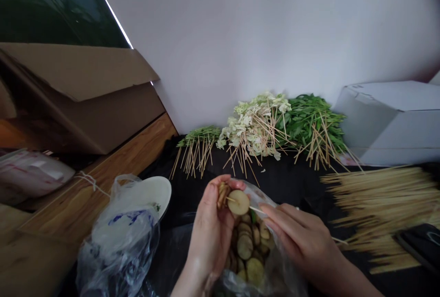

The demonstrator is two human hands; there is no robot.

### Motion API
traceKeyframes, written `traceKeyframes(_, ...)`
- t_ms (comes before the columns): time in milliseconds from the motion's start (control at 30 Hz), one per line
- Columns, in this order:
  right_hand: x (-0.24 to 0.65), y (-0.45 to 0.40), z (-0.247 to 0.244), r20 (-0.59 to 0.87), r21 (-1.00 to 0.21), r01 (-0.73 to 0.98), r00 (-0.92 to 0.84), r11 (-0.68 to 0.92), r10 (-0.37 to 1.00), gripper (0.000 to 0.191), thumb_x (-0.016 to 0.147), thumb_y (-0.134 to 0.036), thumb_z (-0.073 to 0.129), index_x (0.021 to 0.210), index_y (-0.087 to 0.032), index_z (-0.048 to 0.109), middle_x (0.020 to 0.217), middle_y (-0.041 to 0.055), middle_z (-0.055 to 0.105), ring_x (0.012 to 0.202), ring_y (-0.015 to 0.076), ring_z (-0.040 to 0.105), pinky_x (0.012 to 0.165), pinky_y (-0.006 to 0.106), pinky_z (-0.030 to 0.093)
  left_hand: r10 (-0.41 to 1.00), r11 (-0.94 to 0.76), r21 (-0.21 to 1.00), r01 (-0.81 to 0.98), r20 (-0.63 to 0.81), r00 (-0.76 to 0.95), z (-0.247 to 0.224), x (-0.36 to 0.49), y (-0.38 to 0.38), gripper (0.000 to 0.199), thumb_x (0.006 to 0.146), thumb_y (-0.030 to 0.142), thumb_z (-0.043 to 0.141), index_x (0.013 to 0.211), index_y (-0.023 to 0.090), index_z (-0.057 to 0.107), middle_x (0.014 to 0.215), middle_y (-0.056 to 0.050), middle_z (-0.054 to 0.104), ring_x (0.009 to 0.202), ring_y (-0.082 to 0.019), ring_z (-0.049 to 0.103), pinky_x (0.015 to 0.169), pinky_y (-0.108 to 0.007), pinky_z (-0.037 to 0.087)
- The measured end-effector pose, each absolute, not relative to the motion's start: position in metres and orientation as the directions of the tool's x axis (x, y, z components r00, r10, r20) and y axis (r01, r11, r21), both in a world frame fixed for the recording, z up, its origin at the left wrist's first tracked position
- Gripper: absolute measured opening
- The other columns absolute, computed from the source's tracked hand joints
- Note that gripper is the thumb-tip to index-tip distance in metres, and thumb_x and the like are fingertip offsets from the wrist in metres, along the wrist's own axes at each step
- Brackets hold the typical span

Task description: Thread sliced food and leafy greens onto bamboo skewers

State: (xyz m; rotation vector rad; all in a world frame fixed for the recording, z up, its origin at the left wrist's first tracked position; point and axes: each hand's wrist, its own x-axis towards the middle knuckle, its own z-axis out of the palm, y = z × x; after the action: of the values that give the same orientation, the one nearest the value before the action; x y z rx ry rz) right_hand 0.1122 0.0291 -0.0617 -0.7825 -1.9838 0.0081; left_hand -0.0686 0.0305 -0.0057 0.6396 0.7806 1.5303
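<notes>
My left hand is closed around several round slices, its fingers bent behind them. A pale round slice sits on a thin wooden skewer beside those fingers. My right hand pinches that skewer, whose rear end sticks out behind the hand. Below both hands lies an open clear plastic bag filled with more round slices.
Skewered green stalks, pale leaves and green leaves line the wall. Bare skewers and a dark phone-like object lie right. A white bowl, crumpled plastic and cardboard box stand left; a white box stands right.
</notes>
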Motion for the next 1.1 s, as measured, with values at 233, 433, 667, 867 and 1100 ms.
traceKeyframes(233,0.13,0.041,-0.057,0.639,-0.521,0.53,-0.277,0.669,0.717,0.025,0.102,-0.021,0.045,0.104,-0.021,0.07,0.082,0.0016,0.07,0.07,0.0133,0.068,0.063,0.021,0.053,0.979,-0.111,0.71,-0.696,-0.043,-0.2,0.026,-0.109,0.071,0.052,0.097,0.064,0.046,0.115,0.019,0.065,0.117,-0.015,0.072,0.118,-0.029,0.066,0.103,-0.05,0.05)
traceKeyframes(433,0.124,0.047,-0.063,0.664,-0.601,0.533,-0.081,0.595,0.743,0.02,0.099,-0.025,0.05,0.099,-0.022,0.069,0.074,-0.0005,0.069,0.061,0.0129,0.066,0.056,0.02,0.053,0.974,0.219,0.661,-0.718,-0.11,0.196,0.013,-0.09,0.077,0.061,0.091,0.069,0.051,0.11,0.014,0.069,0.133,-0.021,0.065,0.128,-0.035,0.059,0.104,-0.047,0.05)
traceKeyframes(667,0.115,0.047,-0.068,0.636,-0.64,0.479,-0.109,0.601,0.764,0.02,0.1,-0.024,0.048,0.106,-0.023,0.067,0.078,0.0001,0.07,0.065,0.013,0.067,0.061,0.02,0.055,0.948,0.205,0.897,-0.391,-0.084,0.306,0.005,-0.069,0.074,0.03,0.085,0.031,0.079,0.11,0.015,0.077,0.1,-0.011,0.076,0.092,-0.019,0.071,0.077,-0.025,0.054)
traceKeyframes(867,0.122,0.051,-0.071,0.603,-0.677,0.481,-0.072,0.557,0.794,0.027,0.101,-0.028,0.05,0.125,-0.025,0.062,0.098,0.0014,0.072,0.085,0.013,0.071,0.074,0.019,0.057,1.0,0.019,0.989,-0.144,-0.02,-0.006,0.041,-0.119,0.125,0.017,0.093,0.025,0.068,0.099,0.013,0.078,0.08,-0.006,0.072,0.074,-0.013,0.068,0.068,-0.022,0.054)
traceKeyframes(1100,0.127,0.056,-0.079,0.587,-0.67,0.527,-0.056,0.523,0.808,0.026,0.1,-0.031,0.053,0.123,-0.027,0.064,0.095,-0.0004,0.074,0.082,0.0119,0.073,0.069,0.016,0.058,0.928,0.213,0.959,0.189,-0.138,-0.346,0.047,-0.252,0.217,0.018,0.097,0.024,0.063,0.111,0.013,0.066,0.103,-0.007,0.069,0.084,-0.017,0.067,0.073,-0.033,0.059)
